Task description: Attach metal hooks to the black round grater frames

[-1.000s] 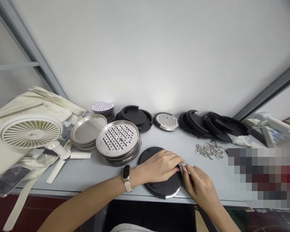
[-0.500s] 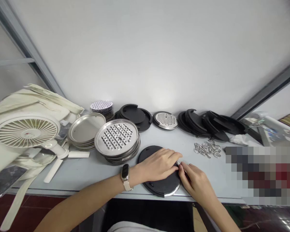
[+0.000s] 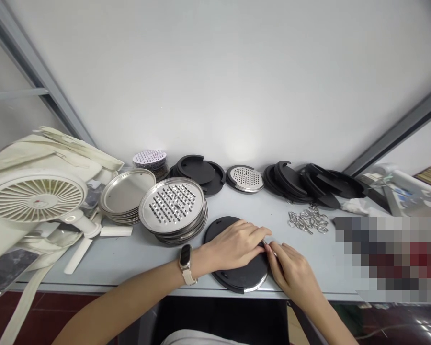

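Observation:
A round black disc point(image 3: 246, 275) with a metal rim showing along its lower right edge lies near the table's front edge. My left hand point(image 3: 237, 244), with a watch on its wrist, rests across the disc, its fingertips at the right edge. There my right hand point(image 3: 290, 268) pinches a small shiny metal piece point(image 3: 265, 243), and the left fingertips meet it. The piece is mostly hidden by fingers. A heap of metal rings and chains point(image 3: 309, 220) lies behind my right hand.
Perforated metal discs point(image 3: 174, 205) and plain metal discs point(image 3: 127, 191) are stacked at left, beside a white fan point(image 3: 38, 199). Black holders point(image 3: 201, 175) and more black pieces point(image 3: 290, 182) line the wall, with a perforated disc point(image 3: 246, 178) between. A blurred patch covers the right side.
The view has shifted very slightly. Both hands stay at the disc's right edge, with the right fingers moved only a little.

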`<action>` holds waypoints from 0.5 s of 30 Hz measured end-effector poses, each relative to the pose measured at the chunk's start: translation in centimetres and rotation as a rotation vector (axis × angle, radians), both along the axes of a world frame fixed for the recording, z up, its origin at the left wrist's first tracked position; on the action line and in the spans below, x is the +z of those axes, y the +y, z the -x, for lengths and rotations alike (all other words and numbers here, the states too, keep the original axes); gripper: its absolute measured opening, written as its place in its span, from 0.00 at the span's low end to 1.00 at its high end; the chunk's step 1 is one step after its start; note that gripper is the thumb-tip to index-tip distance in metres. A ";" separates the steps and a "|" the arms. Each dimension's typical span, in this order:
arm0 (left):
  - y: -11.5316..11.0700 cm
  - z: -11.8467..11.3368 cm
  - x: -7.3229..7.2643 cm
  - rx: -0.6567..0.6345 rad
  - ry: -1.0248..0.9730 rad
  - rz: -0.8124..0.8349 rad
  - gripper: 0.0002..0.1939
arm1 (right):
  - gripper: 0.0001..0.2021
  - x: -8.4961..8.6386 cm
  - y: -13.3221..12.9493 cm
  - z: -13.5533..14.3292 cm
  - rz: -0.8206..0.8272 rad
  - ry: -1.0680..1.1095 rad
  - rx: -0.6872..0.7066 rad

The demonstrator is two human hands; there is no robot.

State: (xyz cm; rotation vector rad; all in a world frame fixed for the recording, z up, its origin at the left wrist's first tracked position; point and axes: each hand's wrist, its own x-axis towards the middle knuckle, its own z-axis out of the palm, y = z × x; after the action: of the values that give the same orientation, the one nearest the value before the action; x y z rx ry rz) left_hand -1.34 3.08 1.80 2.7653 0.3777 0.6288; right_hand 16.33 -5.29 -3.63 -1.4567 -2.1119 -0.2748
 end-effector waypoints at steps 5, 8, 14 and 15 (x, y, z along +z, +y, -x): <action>0.0 -0.1 -0.1 -0.008 0.002 0.001 0.13 | 0.10 0.1 -0.1 0.0 -0.020 0.008 0.006; 0.0 -0.1 -0.1 -0.016 0.009 0.002 0.12 | 0.10 0.0 -0.1 0.0 -0.038 0.021 -0.007; 0.0 -0.1 -0.1 0.006 0.006 -0.012 0.11 | 0.10 -0.1 -0.1 -0.1 0.017 0.020 -0.012; 0.0 -0.1 -0.1 0.010 0.003 -0.012 0.10 | 0.10 -0.1 0.0 -0.1 0.030 0.015 -0.007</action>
State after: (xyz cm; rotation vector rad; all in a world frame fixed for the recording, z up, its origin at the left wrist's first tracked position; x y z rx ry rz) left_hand -1.23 3.08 1.67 2.7780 0.3903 0.6314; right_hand 16.45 -5.34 -3.69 -1.4794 -2.1077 -0.2359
